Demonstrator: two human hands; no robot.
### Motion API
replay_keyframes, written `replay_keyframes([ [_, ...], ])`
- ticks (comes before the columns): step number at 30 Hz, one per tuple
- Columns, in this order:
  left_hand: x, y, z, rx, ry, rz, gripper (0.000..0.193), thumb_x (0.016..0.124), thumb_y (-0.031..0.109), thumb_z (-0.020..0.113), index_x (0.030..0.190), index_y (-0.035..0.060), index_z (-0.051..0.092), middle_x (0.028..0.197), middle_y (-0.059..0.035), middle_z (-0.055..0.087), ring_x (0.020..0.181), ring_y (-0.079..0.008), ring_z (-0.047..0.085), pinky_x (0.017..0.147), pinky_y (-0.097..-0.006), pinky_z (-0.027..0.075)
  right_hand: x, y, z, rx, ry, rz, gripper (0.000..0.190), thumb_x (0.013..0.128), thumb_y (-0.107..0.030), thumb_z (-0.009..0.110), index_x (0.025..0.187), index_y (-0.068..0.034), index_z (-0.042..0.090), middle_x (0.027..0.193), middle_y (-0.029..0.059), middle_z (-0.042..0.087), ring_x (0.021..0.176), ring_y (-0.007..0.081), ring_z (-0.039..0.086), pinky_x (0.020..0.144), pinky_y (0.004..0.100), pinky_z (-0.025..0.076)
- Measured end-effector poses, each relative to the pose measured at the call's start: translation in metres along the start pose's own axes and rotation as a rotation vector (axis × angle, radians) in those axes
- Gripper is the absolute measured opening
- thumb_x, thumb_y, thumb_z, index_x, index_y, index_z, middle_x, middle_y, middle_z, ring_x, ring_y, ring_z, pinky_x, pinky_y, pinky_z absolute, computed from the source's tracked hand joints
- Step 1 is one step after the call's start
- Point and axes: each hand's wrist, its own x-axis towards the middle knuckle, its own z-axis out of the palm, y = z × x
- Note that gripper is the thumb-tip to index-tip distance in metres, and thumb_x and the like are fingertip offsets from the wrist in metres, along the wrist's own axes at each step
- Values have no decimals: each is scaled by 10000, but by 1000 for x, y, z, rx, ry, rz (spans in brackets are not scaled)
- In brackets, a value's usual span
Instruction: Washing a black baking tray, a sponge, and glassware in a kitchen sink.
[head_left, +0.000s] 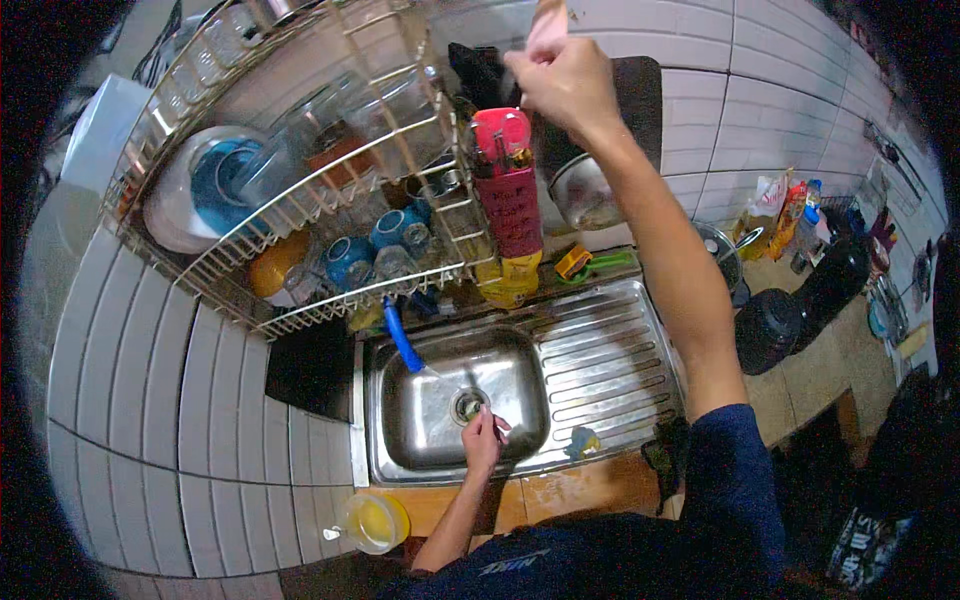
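My right hand (574, 90) is raised in front of the tiled wall, its fingers closed on a pale pink flat item (549, 34) that runs up out of view. What that item is, I cannot tell. Low over the steel sink basin (420, 442) is my left hand (482, 441), its fingertips by the drain (469, 405). Something small and greenish (472, 409) shows at those fingertips; whether it is held or lies in the drain is unclear. A blue hose spout (403, 341) points down into the basin.
A wire dish rack (330, 161) with glasses and blue cups overhangs the sink's left. Behind the sink stand a red utensil holder (510, 210) and a yellow bottle (511, 281). A sponge (582, 442) lies on the ribbed drainboard (600, 360). A yellowish tub (375, 523) sits front left.
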Motion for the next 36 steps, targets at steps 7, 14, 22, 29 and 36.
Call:
replay_keyframes([
  [7, -6, 16, -33, -123, 35, 53, 444, 975, 323, 382, 695, 34, 569, 615, -50, 579, 449, -69, 462, 428, -205, 337, -49, -66, -62, -16, 198, -425, 203, 823, -241, 583, 839, -47, 641, 609, 134, 614, 559, 270, 624, 555, 348, 493],
  [14, -24, 76, -56, -149, -14, 377, 257, 954, 218, 416, 877, 18, 558, 900, -94, 612, 759, -140, 552, 680, -258, 427, -206, -83, -102, 45, -51, -387, 36, 803, -17, 595, 773, -5, 581, 630, 104, 582, 547, 180, 594, 504, 257, 444],
  [22, -39, 64, -65, -55, -361, 81, 213, 921, 179, 523, 1005, -9, 579, 827, -48, 614, 741, -100, 580, 622, -232, 480, -417, -14, -1, 325, -613, 636, 170, 888, -162, 561, 829, -7, 599, 623, 1, 560, 556, 58, 502, 508, 234, 421],
  [29, -19, 6, -79, -94, -448, -180, 176, 894, 172, 570, 866, 0, 557, 715, -55, 609, 545, -108, 580, 484, -213, 430, -462, 26, 9, 146, -796, 725, 184, 872, -187, 563, 794, -30, 621, 627, 41, 600, 581, 84, 527, 529, 268, 435],
  [36, 29, -5, -102, -711, -38, -176, 142, 902, 96, 526, 948, -36, 554, 913, -152, 621, 811, -207, 639, 709, -284, 539, -447, 86, -14, -582, -651, 462, 271, 783, -302, 622, 834, -36, 627, 784, 213, 610, 747, 369, 592, 665, 449, 474],
])
